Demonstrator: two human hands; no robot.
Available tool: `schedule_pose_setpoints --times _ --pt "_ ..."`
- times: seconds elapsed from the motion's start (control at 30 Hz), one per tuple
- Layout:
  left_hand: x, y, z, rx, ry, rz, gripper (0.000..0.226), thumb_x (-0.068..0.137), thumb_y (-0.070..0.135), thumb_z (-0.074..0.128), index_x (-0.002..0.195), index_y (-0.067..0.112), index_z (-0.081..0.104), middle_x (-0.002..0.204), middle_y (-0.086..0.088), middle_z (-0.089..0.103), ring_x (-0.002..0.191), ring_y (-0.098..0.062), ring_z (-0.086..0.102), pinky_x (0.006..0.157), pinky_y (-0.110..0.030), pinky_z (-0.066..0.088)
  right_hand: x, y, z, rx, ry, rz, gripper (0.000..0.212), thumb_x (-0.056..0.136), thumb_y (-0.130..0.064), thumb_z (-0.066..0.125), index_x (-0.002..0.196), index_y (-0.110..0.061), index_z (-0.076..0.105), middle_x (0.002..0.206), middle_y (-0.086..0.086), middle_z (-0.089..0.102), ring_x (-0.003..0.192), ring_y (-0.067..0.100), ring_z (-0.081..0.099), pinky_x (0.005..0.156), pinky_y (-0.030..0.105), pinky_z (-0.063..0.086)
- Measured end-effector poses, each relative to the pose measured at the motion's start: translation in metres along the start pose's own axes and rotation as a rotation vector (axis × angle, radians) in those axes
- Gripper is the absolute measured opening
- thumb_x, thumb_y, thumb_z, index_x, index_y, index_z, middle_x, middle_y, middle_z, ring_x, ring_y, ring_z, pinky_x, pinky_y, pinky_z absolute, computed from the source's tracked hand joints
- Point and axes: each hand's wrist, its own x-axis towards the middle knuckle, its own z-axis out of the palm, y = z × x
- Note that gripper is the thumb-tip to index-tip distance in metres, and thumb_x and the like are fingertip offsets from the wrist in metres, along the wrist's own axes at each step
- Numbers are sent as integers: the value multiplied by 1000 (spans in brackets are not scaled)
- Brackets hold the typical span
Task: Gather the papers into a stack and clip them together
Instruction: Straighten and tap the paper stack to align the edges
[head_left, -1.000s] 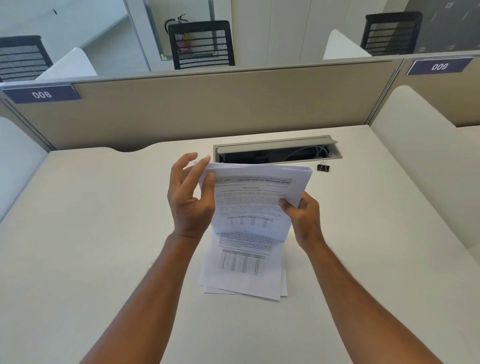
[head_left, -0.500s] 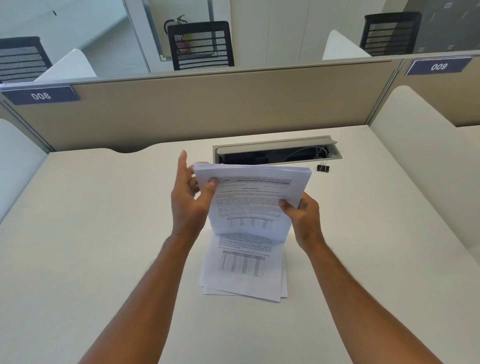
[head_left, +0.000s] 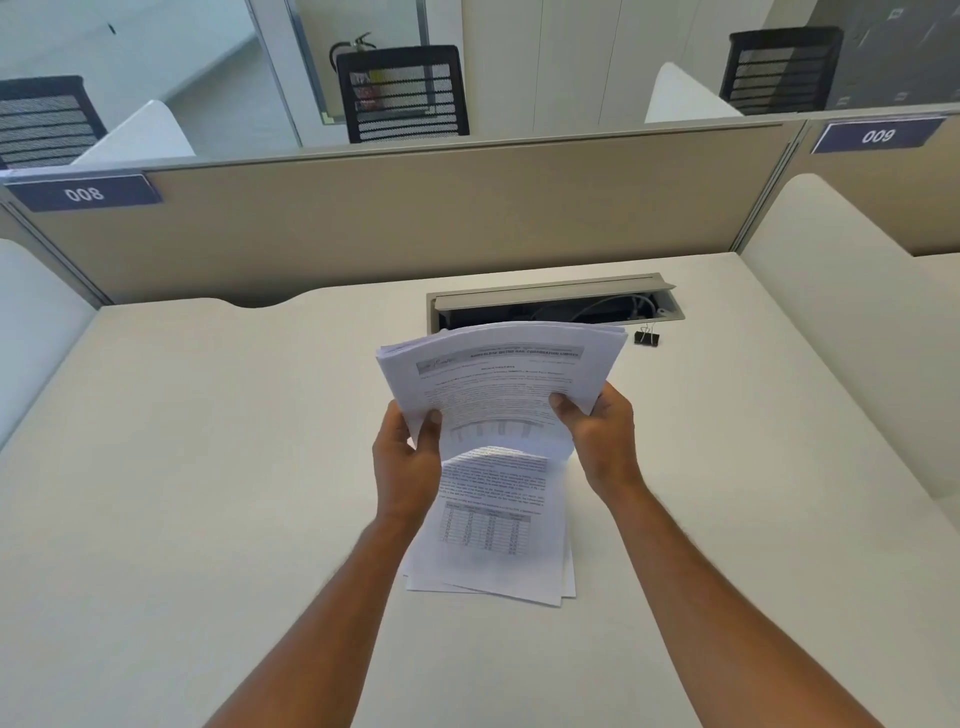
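Observation:
A bundle of printed papers (head_left: 501, 379) is held up above the desk, its top edge bowed away from me. My left hand (head_left: 408, 467) grips its lower left side, thumb on the front sheet. My right hand (head_left: 602, 436) grips its lower right side. Beneath the bundle, a few more printed sheets (head_left: 493, 540) lie fanned on the desk, partly hidden by the held papers. A small black binder clip (head_left: 647, 338) stands on the desk beyond my right hand, beside the cable hatch.
The white desk (head_left: 208, 467) has an open grey cable hatch (head_left: 550, 304) at the back. A beige partition (head_left: 415, 218) closes the far edge, with white dividers (head_left: 841, 322) on both sides. Black mesh chairs (head_left: 402, 93) stand beyond.
My left hand has slid down from the bundle's upper left edge to its lower left side and closed on it. The bundle's top now bows further away. My right hand barely moved.

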Motion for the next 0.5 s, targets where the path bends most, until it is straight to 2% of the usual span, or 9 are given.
schedule_pose_setpoints --times 0.1,0.2,0.27,0.4,0.5 --pt "-4 -17 0 99 -97 -71 29 98 8 58 126 18 57 115 4 68 104 -12 64 74 -10 50 -2 13 0 -30 -31 70 30 93 -9 67 123 -12 67 114 6 73 108 25 68 90 38 60" --pt "-5 -33 -3 136 -155 -125 35 98 6 57 129 22 57 120 7 69 110 -13 64 82 -17 49 -6 25 -1 -67 -62 111 29 94 -9 67 123 -13 67 114 7 72 108 26 67 88 34 59" --pt "-8 -36 -4 134 -134 -135 32 98 2 54 125 18 61 116 5 71 108 -14 66 77 -10 50 -8 29 -1 -81 -68 126 29 94 -10 67 123 -12 68 114 8 72 108 26 67 86 31 58" --pt "-14 -37 -1 148 -20 -115 25 99 1 53 119 14 63 110 3 72 99 -16 66 72 -4 48 -11 32 0 -81 -29 158 25 93 -11 69 117 -16 69 111 6 73 103 23 69 88 36 58" --pt "-18 -40 0 162 -42 -143 22 100 6 52 118 16 61 104 10 70 96 -6 65 67 -5 48 -12 35 1 -132 -32 161 23 93 -15 70 116 -15 69 107 5 74 102 24 70 86 37 59"
